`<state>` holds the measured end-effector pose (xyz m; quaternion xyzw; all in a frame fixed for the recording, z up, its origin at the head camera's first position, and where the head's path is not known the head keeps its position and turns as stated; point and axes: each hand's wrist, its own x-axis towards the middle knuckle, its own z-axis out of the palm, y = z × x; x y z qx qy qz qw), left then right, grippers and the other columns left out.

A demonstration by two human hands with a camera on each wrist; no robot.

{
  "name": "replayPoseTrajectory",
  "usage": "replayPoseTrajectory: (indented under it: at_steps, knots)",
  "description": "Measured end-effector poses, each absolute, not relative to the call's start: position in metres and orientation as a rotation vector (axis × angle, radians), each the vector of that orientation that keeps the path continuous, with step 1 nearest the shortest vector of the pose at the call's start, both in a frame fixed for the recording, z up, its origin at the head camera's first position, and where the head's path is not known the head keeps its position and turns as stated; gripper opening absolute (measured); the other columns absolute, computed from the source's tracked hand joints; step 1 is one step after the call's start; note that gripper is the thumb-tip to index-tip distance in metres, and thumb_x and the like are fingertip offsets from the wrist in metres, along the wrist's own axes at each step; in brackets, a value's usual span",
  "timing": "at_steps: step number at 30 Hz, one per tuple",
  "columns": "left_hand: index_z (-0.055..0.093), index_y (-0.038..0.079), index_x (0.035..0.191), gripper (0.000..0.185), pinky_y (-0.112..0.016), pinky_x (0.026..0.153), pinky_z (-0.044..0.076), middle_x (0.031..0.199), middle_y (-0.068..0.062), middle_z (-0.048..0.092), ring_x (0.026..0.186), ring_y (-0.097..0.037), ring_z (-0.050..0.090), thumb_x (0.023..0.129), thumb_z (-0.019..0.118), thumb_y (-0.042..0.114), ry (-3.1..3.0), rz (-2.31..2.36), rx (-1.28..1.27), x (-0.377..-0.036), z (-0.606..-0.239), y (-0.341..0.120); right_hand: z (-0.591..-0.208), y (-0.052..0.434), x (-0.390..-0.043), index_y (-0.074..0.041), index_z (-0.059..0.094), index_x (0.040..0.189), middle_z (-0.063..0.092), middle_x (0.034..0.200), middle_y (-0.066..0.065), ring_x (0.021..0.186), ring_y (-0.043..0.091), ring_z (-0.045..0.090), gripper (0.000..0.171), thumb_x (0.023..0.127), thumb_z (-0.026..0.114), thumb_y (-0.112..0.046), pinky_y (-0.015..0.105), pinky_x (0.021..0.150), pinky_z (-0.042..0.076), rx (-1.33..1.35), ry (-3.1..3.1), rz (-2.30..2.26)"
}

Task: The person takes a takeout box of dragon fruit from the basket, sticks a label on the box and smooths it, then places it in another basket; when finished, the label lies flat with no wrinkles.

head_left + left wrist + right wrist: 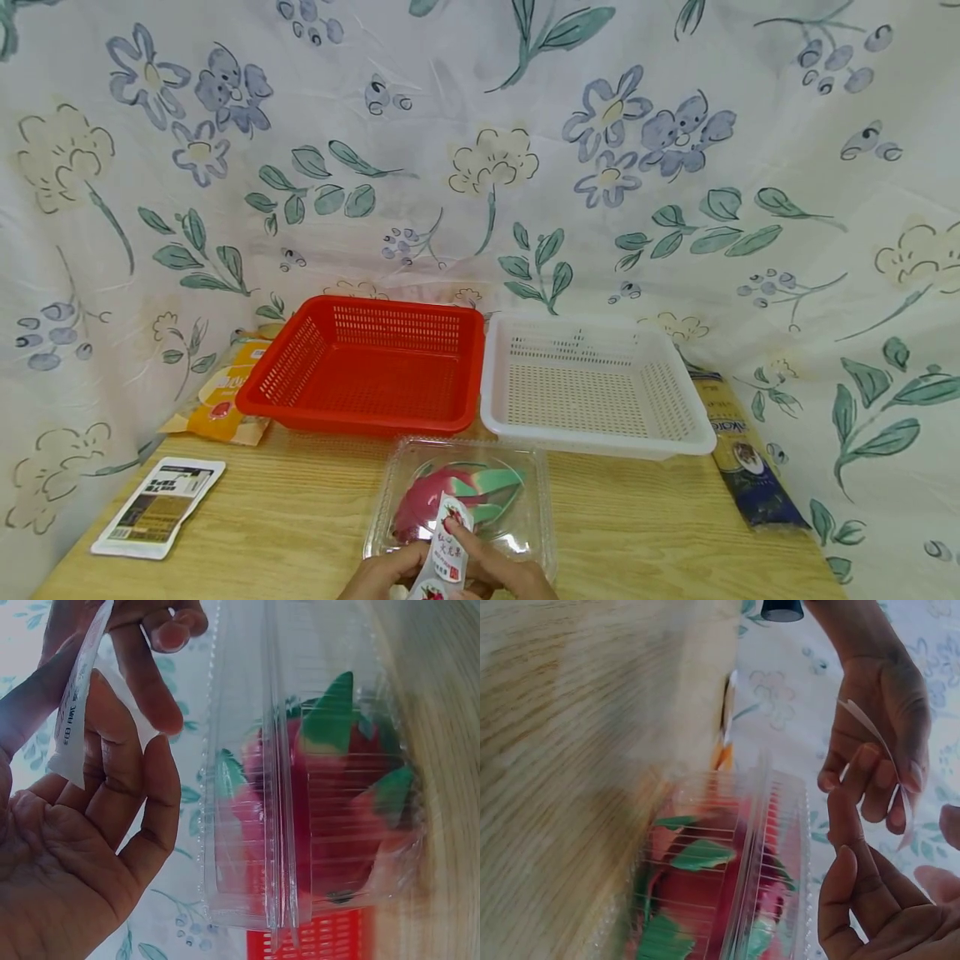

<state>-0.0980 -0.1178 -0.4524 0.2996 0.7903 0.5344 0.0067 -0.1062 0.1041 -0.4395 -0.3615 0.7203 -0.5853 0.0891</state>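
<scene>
A strip of white stickers (448, 542) with dragon fruit pictures and red lettering stands tilted in front of the box. My left hand (390, 575) pinches the strip between thumb and fingers; its thumb lies along the strip in the left wrist view. Across from it, my right hand (510, 575) lays an extended index fingertip over the upper sticker, its other fingers spread apart below. Just beyond both hands is a closed clear plastic clamshell box (536, 475), with a red dragon fruit (427, 496) with green-tipped scales inside. The hands hide the box's front edge.
Behind the box stand a red plastic basket (390, 379) and a white basket (577, 396), side by side. On the left lie an orange packet (228, 404) and a white-edged pouch (159, 508). A blue and gold bag (750, 458) lies at right. Floral cloth (450, 108) hangs behind.
</scene>
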Motion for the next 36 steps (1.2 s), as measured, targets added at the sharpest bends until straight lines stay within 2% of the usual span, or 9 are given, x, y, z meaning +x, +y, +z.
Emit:
replayPoseTrajectory:
  at_steps: [3,6,10,17,20,24,29,32,36]
  knots:
    - [0.068,0.0,0.101,0.017,-0.018,0.062,0.049,0.086,0.001,0.074,0.082,0.009,0.057,0.084,0.067,0.004,2.443,1.671,0.943,-0.097,-0.451,-0.116,-0.437,0.103,-0.105,-0.025,0.044,0.151,0.071,0.089,0.009,0.074,-0.006,0.057,0.056,0.099,0.061,-0.013,0.017,0.064,0.052,-1.029,2.153,-1.719]
    - [0.069,0.002,0.098,0.014,-0.019,0.062,0.049,0.08,0.0,0.072,0.081,0.008,0.057,0.086,0.063,0.004,2.363,1.719,0.976,-0.096,-0.449,-0.114,-0.435,0.104,-0.104,-0.022,0.045,0.15,0.07,0.103,0.009,0.079,-0.004,0.06,0.053,0.1,0.06,-0.015,0.017,0.069,0.053,-0.981,2.037,-1.733]
    - [0.07,0.004,0.094,0.013,-0.016,0.06,0.049,0.074,-0.005,0.069,0.08,0.009,0.056,0.086,0.061,0.002,2.343,1.773,1.086,-0.095,-0.449,-0.109,-0.44,0.103,-0.103,-0.015,0.043,0.151,0.068,0.12,0.013,0.094,0.002,0.064,0.055,0.099,0.06,-0.01,0.02,0.079,0.054,-1.028,1.928,-1.779]
    - [0.068,0.007,0.087,0.01,-0.005,0.061,0.042,0.066,-0.002,0.062,0.077,0.011,0.051,0.08,0.065,0.002,2.539,1.722,1.275,-0.098,-0.455,-0.106,-0.454,0.104,-0.103,-0.009,0.043,0.15,0.071,0.115,0.016,0.1,0.006,0.065,0.059,0.095,0.059,0.003,0.023,0.081,0.057,-1.265,1.94,-1.849]
    - [0.067,0.008,0.088,0.006,-0.003,0.063,0.041,0.067,-0.001,0.062,0.077,0.011,0.052,0.087,0.061,0.008,2.553,1.7,1.345,-0.1,-0.458,-0.107,-0.456,0.104,-0.104,-0.008,0.042,0.151,0.07,0.118,0.016,0.099,0.005,0.065,0.061,0.094,0.059,0.004,0.023,0.08,0.058,-1.335,1.962,-1.841]
    - [0.066,0.008,0.089,0.016,-0.002,0.064,0.042,0.067,-0.002,0.063,0.078,0.011,0.053,0.096,0.054,0.016,2.544,1.707,1.429,-0.102,-0.459,-0.106,-0.459,0.106,-0.105,-0.003,0.037,0.152,0.069,0.115,0.025,0.1,0.005,0.064,0.061,0.095,0.054,0.01,0.027,0.081,0.059,-1.343,1.763,-1.89]
    - [0.064,0.008,0.085,0.028,-0.003,0.064,0.042,0.066,-0.004,0.063,0.078,0.01,0.053,0.102,0.048,0.022,2.528,1.755,1.451,-0.101,-0.458,-0.103,-0.465,0.105,-0.105,0.002,0.034,0.152,0.072,0.112,0.02,0.099,-0.001,0.064,0.064,0.093,0.057,0.007,0.021,0.079,0.057,-1.524,1.877,-1.8]
    - [0.065,0.009,0.085,0.026,-0.003,0.065,0.042,0.067,-0.004,0.062,0.079,0.01,0.052,0.102,0.049,0.022,2.533,1.766,1.447,-0.101,-0.458,-0.102,-0.468,0.104,-0.106,0.003,0.037,0.15,0.074,0.112,0.012,0.096,-0.004,0.064,0.066,0.09,0.063,0.004,0.016,0.076,0.056,-1.646,2.072,-1.728]
    - [0.065,0.009,0.085,0.011,-0.002,0.065,0.042,0.067,-0.002,0.062,0.079,0.01,0.052,0.093,0.059,0.012,2.555,1.75,1.463,-0.101,-0.459,-0.103,-0.468,0.102,-0.106,0.002,0.04,0.149,0.073,0.115,0.012,0.094,-0.005,0.064,0.062,0.091,0.062,0.005,0.015,0.074,0.056,-1.618,2.106,-1.766]
